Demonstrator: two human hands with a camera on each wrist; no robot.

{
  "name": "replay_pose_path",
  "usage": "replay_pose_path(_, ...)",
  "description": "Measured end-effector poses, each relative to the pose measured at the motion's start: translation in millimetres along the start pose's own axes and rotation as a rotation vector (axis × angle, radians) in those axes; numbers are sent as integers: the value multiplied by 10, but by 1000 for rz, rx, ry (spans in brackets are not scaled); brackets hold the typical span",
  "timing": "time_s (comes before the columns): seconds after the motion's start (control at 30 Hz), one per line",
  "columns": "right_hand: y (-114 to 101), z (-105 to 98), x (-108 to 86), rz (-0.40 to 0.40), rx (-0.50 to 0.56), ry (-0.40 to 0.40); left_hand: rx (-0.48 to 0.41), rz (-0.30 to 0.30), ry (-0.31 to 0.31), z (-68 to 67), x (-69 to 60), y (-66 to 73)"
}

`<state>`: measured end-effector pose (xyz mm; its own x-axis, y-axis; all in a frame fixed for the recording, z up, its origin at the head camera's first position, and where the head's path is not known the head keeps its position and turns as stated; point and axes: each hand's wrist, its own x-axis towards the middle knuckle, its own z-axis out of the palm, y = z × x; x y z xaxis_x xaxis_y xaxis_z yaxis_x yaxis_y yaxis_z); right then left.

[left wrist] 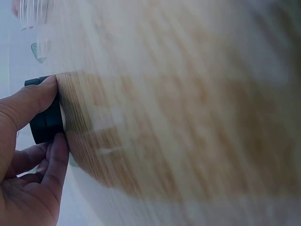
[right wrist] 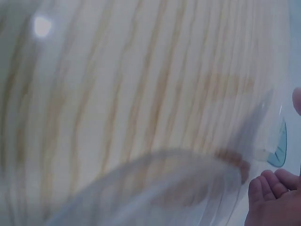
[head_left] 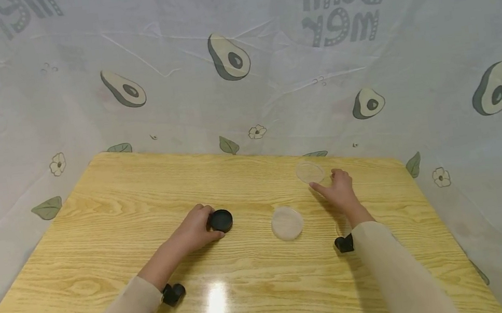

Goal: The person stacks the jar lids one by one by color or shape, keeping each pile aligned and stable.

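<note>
My left hand [head_left: 196, 228] pinches a black round lid [head_left: 221, 221] at the table's middle, thumb on one side and fingers on the other. In the left wrist view, the black lid [left wrist: 46, 120] has a groove round its side; whether it is two stacked pieces I cannot tell. To its right sits a clear round container [head_left: 287, 223]. Farther back is another clear round container [head_left: 310, 172], with my right hand [head_left: 341, 193] beside it, thumb near its rim and fingers apart from it. The right wrist view shows the right hand [right wrist: 277, 197] with loosely bent fingers.
A wooden table [head_left: 142, 190] has its back edge against a pale printed cloth [head_left: 170, 109]. In the right wrist view, a blurred clear curved thing [right wrist: 155, 188] fills the near part. Another faint clear rim [head_left: 338, 228] shows near my right wrist.
</note>
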<state>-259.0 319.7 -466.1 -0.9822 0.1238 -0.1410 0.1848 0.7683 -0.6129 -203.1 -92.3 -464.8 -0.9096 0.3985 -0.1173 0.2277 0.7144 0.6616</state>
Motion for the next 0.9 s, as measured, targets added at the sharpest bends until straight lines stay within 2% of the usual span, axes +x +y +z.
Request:
replay_pose_path(0.43,-36,216,84,-2,12,93,6,7,1,6,17,-39)
replay_pose_path(0.9,-144,235,114,7,-101,132,-6,0,-1,14,16,-39)
